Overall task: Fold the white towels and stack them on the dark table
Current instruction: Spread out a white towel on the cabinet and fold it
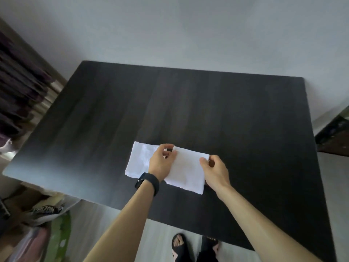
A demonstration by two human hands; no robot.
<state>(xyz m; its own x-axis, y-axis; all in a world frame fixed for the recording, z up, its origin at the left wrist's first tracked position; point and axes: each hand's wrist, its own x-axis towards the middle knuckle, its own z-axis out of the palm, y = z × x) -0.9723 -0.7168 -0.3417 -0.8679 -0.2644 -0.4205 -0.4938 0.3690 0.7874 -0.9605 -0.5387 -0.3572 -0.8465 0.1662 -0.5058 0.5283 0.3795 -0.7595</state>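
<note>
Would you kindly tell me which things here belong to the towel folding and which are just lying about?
Job: white towel, left hand, right hand, dark table.
Lying about: bags on the floor, hanging dark cloth.

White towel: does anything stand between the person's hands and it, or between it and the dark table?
Nothing visible does. The left hand and right hand each pinch the far edge of the white towel, which rests on the dark table.
</note>
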